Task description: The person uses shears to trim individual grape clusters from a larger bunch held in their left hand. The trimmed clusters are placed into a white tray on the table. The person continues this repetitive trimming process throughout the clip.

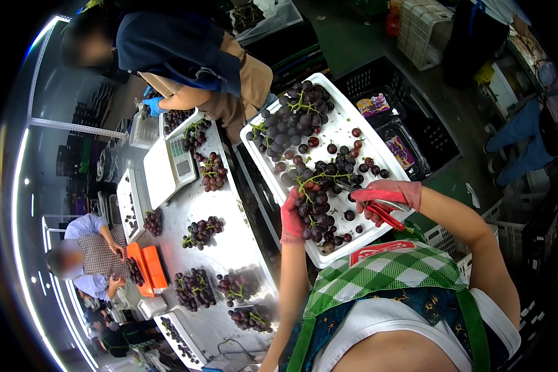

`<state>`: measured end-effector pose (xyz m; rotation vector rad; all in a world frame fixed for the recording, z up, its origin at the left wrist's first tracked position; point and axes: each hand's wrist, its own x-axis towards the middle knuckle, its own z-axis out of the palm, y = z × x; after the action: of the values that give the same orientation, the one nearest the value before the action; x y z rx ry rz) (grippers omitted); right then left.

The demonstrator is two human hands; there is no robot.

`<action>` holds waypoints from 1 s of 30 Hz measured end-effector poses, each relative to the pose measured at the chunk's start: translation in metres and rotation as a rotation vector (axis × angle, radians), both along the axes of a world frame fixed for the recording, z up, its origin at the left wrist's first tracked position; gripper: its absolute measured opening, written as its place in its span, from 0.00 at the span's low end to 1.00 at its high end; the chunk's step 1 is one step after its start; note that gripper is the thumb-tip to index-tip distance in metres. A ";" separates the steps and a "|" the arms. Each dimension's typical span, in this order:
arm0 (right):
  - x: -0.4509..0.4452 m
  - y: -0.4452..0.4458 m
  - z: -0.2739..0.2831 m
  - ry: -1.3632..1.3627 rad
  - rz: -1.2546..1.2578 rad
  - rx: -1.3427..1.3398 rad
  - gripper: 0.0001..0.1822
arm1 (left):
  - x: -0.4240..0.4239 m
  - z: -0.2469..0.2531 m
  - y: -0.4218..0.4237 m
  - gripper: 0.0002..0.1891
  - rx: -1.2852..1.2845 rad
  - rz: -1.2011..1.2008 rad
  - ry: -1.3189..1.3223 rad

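Observation:
My left hand (293, 219), in a pink-red glove, holds a bunch of dark grapes (317, 204) by its green stem above a white plastic tray (279, 188). In my right hand (385, 197), gloved alike, are red-handled snips (382, 211). Their metal tips point left and reach in among the bunch's grapes and stems; whether the blades touch a stem I cannot tell. A larger bunch of dark grapes (294, 116) lies at the tray's far end. Several loose grapes (349, 215) are scattered on the tray, some reddish, some nearly black.
Left of the tray is a metal table (235, 200) with several grape bunches (202, 232) and a white scale (169, 169). A black crate (439, 135) holding packed grape boxes (400, 151) stands at the right. Co-workers (181, 51) (97, 251) stand across and beside the table.

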<state>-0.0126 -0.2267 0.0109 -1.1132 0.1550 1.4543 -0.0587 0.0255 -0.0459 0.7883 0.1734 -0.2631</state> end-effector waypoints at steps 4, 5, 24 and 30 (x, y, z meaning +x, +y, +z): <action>-0.007 0.002 0.002 0.139 -0.121 0.104 0.24 | 0.001 0.000 0.001 0.23 -0.032 -0.003 0.040; -0.009 0.004 -0.005 0.179 -0.151 0.147 0.24 | 0.001 0.000 0.002 0.23 -0.024 0.001 0.053; -0.034 0.014 -0.011 0.243 -0.285 0.106 0.27 | 0.000 -0.001 0.003 0.23 -0.038 -0.006 0.084; -0.036 0.011 -0.019 0.182 -0.289 0.168 0.23 | 0.001 0.000 0.002 0.25 0.014 -0.017 0.016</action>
<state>-0.0487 -0.2157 -0.0086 -0.7865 0.3036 1.2815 -0.0581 0.0274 -0.0459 0.8018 0.1841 -0.2843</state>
